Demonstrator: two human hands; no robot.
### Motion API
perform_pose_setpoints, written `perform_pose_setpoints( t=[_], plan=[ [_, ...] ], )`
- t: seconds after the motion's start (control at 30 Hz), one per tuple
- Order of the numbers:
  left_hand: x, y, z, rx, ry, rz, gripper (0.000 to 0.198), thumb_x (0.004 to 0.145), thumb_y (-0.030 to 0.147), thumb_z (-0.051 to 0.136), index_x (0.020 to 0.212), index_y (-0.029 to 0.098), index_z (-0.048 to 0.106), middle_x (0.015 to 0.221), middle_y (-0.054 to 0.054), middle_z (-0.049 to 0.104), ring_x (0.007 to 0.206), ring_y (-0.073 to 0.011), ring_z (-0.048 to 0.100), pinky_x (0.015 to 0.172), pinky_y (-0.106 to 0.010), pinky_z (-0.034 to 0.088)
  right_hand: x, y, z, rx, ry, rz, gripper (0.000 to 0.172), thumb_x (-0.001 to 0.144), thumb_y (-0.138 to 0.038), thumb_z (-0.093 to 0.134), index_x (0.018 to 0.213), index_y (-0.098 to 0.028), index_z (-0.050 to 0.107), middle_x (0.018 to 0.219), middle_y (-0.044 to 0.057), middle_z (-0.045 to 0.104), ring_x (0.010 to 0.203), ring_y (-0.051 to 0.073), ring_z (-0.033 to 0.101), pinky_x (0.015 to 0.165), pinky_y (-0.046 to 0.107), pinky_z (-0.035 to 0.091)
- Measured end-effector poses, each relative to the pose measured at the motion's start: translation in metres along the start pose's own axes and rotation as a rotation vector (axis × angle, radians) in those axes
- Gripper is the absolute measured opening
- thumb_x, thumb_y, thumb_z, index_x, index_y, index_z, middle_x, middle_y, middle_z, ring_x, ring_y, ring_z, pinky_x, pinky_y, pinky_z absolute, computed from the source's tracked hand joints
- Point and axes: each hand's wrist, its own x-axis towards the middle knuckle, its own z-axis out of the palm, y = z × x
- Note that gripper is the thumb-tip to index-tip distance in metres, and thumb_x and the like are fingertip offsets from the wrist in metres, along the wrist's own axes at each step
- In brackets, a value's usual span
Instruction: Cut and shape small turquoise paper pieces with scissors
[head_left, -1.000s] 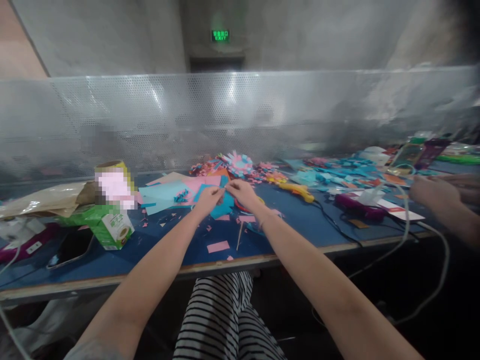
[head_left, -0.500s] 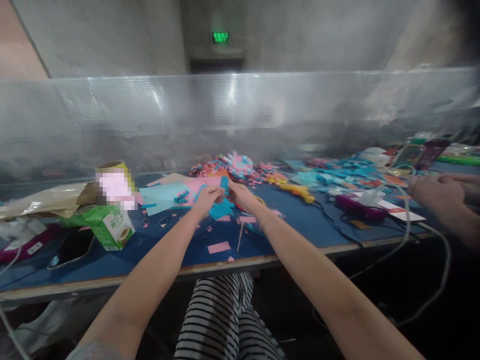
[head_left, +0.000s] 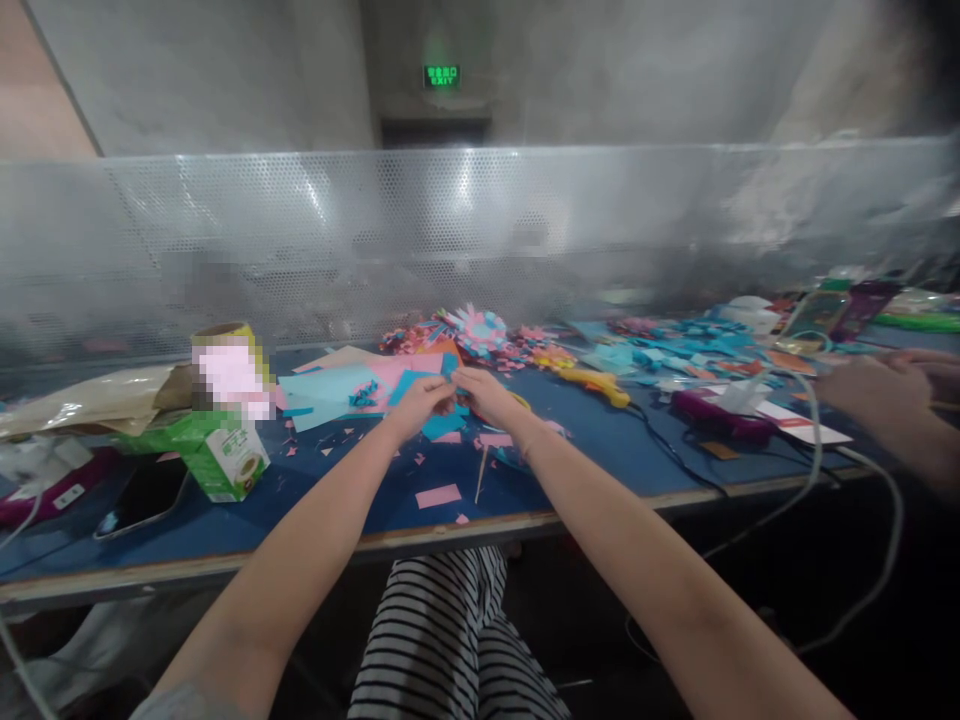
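Note:
Both my hands meet over the middle of the blue table. My left hand point(head_left: 429, 402) is closed, its fingertips pinching a small piece of blue paper point(head_left: 450, 366). My right hand point(head_left: 484, 394) pinches the same piece from the other side, and the fingers hide most of it. Below and behind them lie blue and pink paper sheets point(head_left: 322, 392), with a small heap of curled blue paper bits point(head_left: 364, 394) on top. A pink paper strip point(head_left: 439, 496) and a thin stick point(head_left: 481, 474) rest nearer the table edge.
A yellow glue gun point(head_left: 596, 384) with a black cord lies to the right. Paper flowers point(head_left: 480, 332) and blue scraps point(head_left: 690, 345) spread along the back. At left are a green carton point(head_left: 225, 460) and a phone point(head_left: 142, 497). Another person's hands point(head_left: 892, 400) are at far right.
My hands have drawn closer together, and the fingers now cover more of the blue paper piece. Things on the table have stayed in place.

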Motion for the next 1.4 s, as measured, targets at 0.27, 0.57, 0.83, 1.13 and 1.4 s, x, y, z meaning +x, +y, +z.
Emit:
perform_pose_setpoints(
  t=[0.27, 0.57, 0.83, 1.13, 1.4],
  plan=[
    [0.004, -0.003, 0.001, 0.063, 0.105, 0.032, 0.028, 0.065, 0.042, 0.057, 0.055, 0.016, 0.052, 0.048, 0.004, 0.050, 0.045, -0.0071, 0.043, 0.049, -0.021, 0.034, 0.005, 0.006, 0.002, 0.185, 0.025, 0.088, 0.037, 0.068, -0.053, 0.051, 0.063, -0.020, 0.037, 0.051, -0.005, 0.044, 0.044, 0.008, 0.039, 0.044, 0.022, 0.026],
    [0.005, -0.004, 0.001, 0.126, 0.156, 0.056, 0.028, 0.067, 0.043, 0.054, 0.055, 0.017, 0.052, 0.050, 0.003, 0.051, 0.048, -0.0083, 0.044, 0.049, -0.021, 0.034, 0.005, 0.002, 0.004, 0.257, 0.026, 0.101, 0.033, 0.066, -0.048, 0.054, 0.066, -0.020, 0.034, 0.054, -0.005, 0.042, 0.049, 0.009, 0.043, 0.046, 0.022, 0.029],
    [-0.001, 0.007, -0.002, 0.594, 0.306, 0.252, 0.030, 0.072, 0.031, 0.052, 0.046, 0.019, 0.042, 0.045, 0.002, 0.043, 0.048, -0.0101, 0.038, 0.053, -0.023, 0.031, 0.007, 0.006, 0.000, 0.039, 0.157, 0.030, 0.028, 0.069, -0.048, 0.048, 0.076, -0.022, 0.042, 0.060, -0.006, 0.041, 0.046, 0.007, 0.040, 0.042, 0.020, 0.030],
    [0.002, 0.005, 0.004, 0.005, 0.185, -0.049, 0.029, 0.071, 0.045, 0.054, 0.064, 0.017, 0.057, 0.058, -0.003, 0.060, 0.058, -0.0154, 0.057, 0.063, -0.029, 0.044, 0.002, -0.008, -0.006, -0.251, 0.256, -0.129, 0.018, 0.070, -0.036, 0.054, 0.073, -0.018, 0.056, 0.061, -0.001, 0.050, 0.054, 0.011, 0.045, 0.052, 0.026, 0.037],
    [0.004, 0.005, 0.000, -0.521, 0.255, -0.316, 0.009, 0.065, 0.017, 0.066, 0.064, 0.011, 0.059, 0.053, -0.003, 0.059, 0.049, -0.0077, 0.054, 0.049, -0.018, 0.043, 0.004, 0.001, -0.010, -0.572, 0.134, -0.362, 0.012, 0.075, -0.022, 0.053, 0.072, -0.020, 0.065, 0.079, 0.005, 0.051, 0.080, 0.016, 0.049, 0.073, 0.031, 0.041]
  ],
)
